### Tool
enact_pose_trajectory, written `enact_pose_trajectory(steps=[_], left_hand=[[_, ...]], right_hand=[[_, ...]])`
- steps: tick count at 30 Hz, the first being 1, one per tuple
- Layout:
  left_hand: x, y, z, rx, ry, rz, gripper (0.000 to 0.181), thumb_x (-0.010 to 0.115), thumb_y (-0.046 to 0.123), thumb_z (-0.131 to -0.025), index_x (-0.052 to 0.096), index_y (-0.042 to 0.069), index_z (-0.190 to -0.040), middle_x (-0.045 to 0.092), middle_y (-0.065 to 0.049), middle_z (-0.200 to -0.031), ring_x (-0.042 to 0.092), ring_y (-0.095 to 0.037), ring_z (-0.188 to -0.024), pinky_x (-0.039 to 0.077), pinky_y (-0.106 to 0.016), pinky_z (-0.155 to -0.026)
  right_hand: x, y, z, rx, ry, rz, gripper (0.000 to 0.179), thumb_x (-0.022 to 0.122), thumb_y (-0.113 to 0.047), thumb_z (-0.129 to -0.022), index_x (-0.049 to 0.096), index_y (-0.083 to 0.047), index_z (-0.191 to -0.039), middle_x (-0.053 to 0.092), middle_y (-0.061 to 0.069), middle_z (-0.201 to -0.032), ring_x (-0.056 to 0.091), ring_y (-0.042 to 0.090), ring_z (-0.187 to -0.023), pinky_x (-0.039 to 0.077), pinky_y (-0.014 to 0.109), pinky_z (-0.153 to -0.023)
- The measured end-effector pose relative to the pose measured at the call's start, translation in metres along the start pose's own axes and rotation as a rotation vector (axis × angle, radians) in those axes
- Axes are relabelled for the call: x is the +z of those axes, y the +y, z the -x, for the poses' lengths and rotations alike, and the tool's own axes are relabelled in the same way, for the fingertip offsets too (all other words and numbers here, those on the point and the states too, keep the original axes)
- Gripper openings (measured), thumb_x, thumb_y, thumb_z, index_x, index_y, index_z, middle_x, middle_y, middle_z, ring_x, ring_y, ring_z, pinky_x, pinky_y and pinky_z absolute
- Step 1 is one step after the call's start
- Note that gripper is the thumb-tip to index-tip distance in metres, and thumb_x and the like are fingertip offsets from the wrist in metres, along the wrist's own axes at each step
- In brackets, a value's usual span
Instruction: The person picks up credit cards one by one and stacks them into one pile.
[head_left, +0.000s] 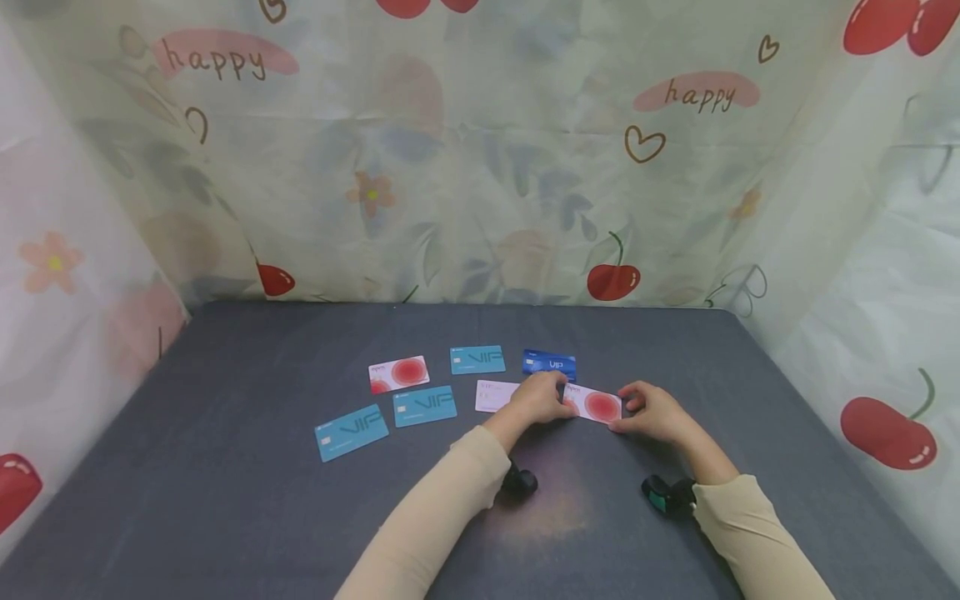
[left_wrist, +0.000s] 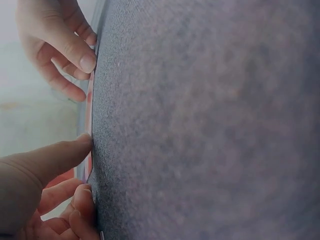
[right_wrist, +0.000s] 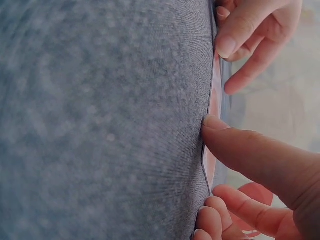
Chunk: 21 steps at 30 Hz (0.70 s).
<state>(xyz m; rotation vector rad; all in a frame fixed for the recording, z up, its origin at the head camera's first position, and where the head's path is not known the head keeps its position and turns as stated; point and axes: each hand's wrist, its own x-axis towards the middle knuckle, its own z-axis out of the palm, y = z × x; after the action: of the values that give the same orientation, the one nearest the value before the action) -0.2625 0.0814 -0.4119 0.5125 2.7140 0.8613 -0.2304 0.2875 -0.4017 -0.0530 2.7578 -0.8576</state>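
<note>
A white card with red circles [head_left: 602, 406] lies flat or nearly flat on the dark tabletop, between both hands. My left hand [head_left: 537, 397] pinches its left end, thumb at the near edge and a finger at the corner. At the other end my right hand [head_left: 656, 411] pinches the card with thumb and index finger. Edge-on, the card [right_wrist: 212, 145] appears as a thin strip in the right wrist view. Partly hidden by my left hand are a pale pink card [head_left: 493, 396] and, just behind, a dark blue VIP card [head_left: 549, 363].
Left of the hands lie another white card with red circles [head_left: 398, 374] and light blue VIP cards, one at the back [head_left: 477, 360], one in the middle [head_left: 424, 406] and one nearest [head_left: 351, 432]. A printed curtain [head_left: 480, 167] hangs behind the table [head_left: 225, 500].
</note>
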Motion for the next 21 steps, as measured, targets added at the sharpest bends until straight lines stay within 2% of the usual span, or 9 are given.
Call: enact_pose_trajectory(steps=[4, 12, 21], left_hand=[[0.0000, 0.0008, 0.0005, -0.009, 0.003, -0.017, 0.054, 0.071, 0.032, -0.081, 0.055, 0.013, -0.129, 0.063, -0.006, -0.108, 0.056, -0.017, -0.088, 0.047, -0.027, -0.079], [0.0002, 0.0022, 0.0013, -0.021, -0.001, -0.014, 0.053, 0.069, 0.032, -0.082, 0.055, 0.015, -0.129, 0.060, -0.006, -0.125, 0.057, -0.019, -0.100, 0.047, -0.034, -0.092], [-0.0012, 0.0044, 0.0036, -0.013, 0.012, -0.030, 0.051, 0.070, 0.031, -0.082, 0.056, 0.014, -0.128, 0.060, -0.005, -0.126, 0.056, -0.019, -0.101, 0.046, -0.034, -0.092]], right_hand=[[-0.0002, -0.0007, 0.0000, 0.000, -0.002, 0.000, 0.063, 0.078, -0.029, -0.074, 0.051, 0.004, -0.120, 0.057, 0.021, -0.104, 0.052, 0.027, -0.090, 0.048, 0.035, -0.076], [0.0003, 0.0007, -0.0018, 0.000, -0.008, -0.008, 0.063, 0.078, -0.029, -0.074, 0.051, 0.003, -0.121, 0.057, 0.020, -0.104, 0.051, 0.027, -0.091, 0.048, 0.038, -0.078], [-0.0007, -0.0015, -0.0009, -0.002, 0.000, 0.009, 0.061, 0.077, -0.029, -0.075, 0.051, 0.005, -0.119, 0.057, 0.021, -0.103, 0.051, 0.028, -0.091, 0.047, 0.038, -0.078]])
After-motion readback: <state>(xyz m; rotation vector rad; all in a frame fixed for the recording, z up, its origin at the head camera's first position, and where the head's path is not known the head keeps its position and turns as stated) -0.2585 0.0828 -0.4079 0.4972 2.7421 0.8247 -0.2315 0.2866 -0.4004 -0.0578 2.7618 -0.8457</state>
